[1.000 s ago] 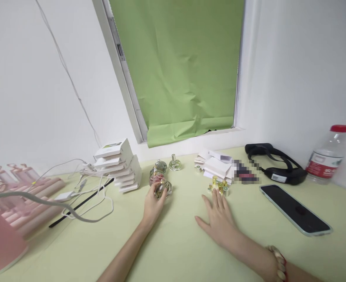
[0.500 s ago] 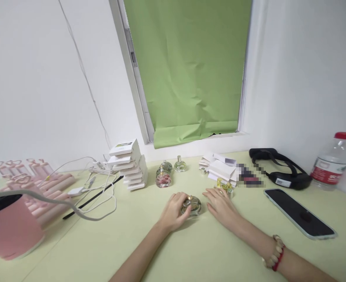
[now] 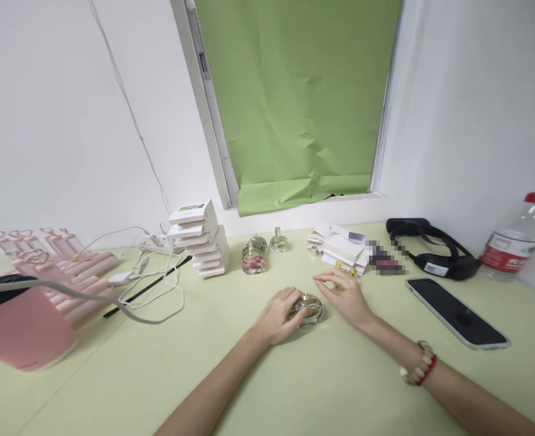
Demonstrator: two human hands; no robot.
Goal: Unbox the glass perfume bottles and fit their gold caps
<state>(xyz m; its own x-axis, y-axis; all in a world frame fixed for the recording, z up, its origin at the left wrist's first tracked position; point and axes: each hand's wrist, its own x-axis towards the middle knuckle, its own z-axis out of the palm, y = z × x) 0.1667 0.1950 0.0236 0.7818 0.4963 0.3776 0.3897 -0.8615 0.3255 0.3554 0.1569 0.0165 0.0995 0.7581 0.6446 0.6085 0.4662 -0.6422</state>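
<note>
Pale green table [image 3: 331, 381], one; near edge cut off. Green blind [image 3: 299, 97], one, top cut off. Box stack [image 3: 203, 242], one, white; boxes overlap, count uncertain. Water bottle [image 3: 510, 254], one, red cap. Hands, two. Left hand [image 3: 279, 315]: fingers and thumb wrapped about one glass bottle [image 3: 311, 312], resting on the table, left side covered. Right hand [image 3: 349, 300], just right of it: thumb and forefinger curled together — cannot tell whether anything is pinched. Phone [image 3: 455, 312], one. Lone bottle [image 3: 279, 241], one, beside a bottle row [image 3: 253, 261] — at least two, overlapping. Gold caps [image 3: 352, 273]: partly behind the right hand, uncountable.
</note>
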